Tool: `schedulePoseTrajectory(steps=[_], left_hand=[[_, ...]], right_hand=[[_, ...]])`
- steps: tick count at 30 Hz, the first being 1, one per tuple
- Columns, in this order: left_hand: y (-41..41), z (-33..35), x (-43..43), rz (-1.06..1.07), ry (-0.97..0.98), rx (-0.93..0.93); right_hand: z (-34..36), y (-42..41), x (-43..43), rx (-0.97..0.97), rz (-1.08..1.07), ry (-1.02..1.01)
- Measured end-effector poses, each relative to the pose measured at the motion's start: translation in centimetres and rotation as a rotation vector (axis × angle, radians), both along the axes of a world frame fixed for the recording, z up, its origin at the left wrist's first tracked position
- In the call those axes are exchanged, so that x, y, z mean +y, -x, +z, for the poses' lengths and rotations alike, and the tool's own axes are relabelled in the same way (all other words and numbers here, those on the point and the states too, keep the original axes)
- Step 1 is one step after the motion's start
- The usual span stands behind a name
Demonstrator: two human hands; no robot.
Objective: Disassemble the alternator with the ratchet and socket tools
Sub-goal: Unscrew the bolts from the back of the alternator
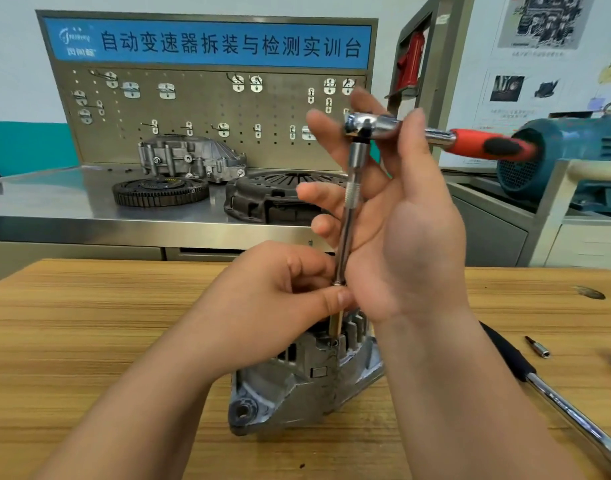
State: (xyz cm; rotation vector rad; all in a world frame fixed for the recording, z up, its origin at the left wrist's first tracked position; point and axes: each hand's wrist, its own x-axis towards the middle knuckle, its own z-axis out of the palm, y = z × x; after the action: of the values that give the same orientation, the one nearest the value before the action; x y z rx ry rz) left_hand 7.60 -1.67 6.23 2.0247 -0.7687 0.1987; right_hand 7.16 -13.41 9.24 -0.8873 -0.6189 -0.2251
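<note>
The grey alternator (297, 386) stands on the wooden table (89, 341) in front of me. A ratchet (435, 135) with a red and black handle sits on top of a long chrome extension bar (347, 216) that runs straight down into the alternator's top. My left hand (269, 306) pinches the bar's lower end, just above a brass-coloured bolt or bit. My right hand (401, 220) is beside the bar with spread fingers, its thumb lying against the ratchet's neck. The tip of the bar is hidden in the housing.
A second long chrome tool with a black grip (539, 386) lies on the table at right, near a small bit (537, 346). Behind is a steel bench with a flywheel (158, 192), a clutch cover (262, 199), a gearbox part and a pegboard. A blue motor (556, 161) stands far right.
</note>
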Motion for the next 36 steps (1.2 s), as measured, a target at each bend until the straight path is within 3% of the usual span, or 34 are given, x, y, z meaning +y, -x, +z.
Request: schedulePoseTrajectory(steps=[9,17,24,32,36], left_hand=[[0.26,-0.07,-0.67,0.094,0.037,-0.049],[-0.07,0.11,0.08,-0.053,-0.001,-0.010],[0.39,0.01,-0.84,0.053,0.087,-0.001],[0.23,0.24,-0.25,-0.050,0.018,0.043],[0.21,-0.04,-0.64,0.030,0.099,0.031]], right_hand=[[0.15,0.54,0.39,-0.155,-0.104,0.015],[0.03,0.12,0.04,-0.002,-0.014,-0.006],[0.12,0.67,0.43,-0.174,-0.134,0.029],[0.14,0.01,-0.30,-0.003,-0.004,0.016],[0.04,0.17,0.01,-0.081,-0.105,0.010]])
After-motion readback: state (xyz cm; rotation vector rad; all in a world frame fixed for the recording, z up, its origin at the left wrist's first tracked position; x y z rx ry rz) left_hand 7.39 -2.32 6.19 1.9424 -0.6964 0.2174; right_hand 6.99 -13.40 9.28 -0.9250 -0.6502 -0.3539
